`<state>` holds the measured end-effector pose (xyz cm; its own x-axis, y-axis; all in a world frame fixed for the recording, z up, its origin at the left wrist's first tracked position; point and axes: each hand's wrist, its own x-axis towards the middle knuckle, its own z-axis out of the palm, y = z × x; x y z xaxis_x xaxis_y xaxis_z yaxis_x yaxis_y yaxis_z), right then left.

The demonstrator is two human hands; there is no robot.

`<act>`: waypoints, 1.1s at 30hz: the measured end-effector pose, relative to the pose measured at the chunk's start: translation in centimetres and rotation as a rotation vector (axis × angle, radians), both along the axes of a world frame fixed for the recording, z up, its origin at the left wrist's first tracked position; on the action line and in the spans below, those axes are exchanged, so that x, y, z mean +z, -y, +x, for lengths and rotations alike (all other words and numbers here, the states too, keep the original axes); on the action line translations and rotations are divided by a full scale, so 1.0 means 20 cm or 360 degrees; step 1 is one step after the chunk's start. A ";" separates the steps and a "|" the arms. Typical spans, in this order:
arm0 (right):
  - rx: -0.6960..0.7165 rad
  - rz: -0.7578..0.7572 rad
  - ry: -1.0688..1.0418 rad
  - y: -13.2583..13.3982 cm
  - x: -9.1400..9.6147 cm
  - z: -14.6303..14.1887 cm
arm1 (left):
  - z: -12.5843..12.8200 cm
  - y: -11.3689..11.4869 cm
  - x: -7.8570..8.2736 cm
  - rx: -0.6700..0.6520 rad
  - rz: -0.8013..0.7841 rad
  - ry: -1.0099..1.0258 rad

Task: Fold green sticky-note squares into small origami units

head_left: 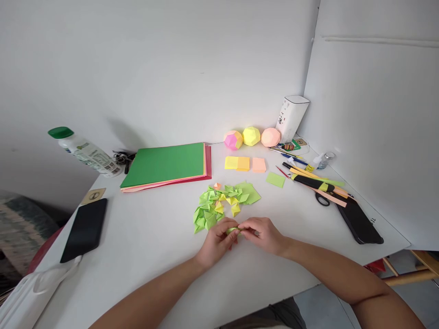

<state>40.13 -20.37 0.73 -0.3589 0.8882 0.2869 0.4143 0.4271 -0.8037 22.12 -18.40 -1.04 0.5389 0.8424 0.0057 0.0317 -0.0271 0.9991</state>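
My left hand and my right hand meet over the white table, fingers pinched together on a small green folded paper piece. Just beyond them lies a pile of folded green and yellow paper units with one orange piece on top. A flat green square of paper lies farther right.
A stack of coloured sheets, sticky-note pads, three paper balls, a white box, pens and scissors, a dark case, a phone, a bottle and keys.
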 end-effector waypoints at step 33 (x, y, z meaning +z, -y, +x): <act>-0.0011 -0.0682 -0.0399 0.01 0.01 0.01 | -0.02 0.00 -0.01 -0.0001 -0.0057 0.0176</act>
<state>40.33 -20.48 0.87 -0.3194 0.9472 -0.0277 0.1873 0.0345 -0.9817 21.74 -18.31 -1.23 0.5371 0.8428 0.0349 -0.0788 0.0089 0.9968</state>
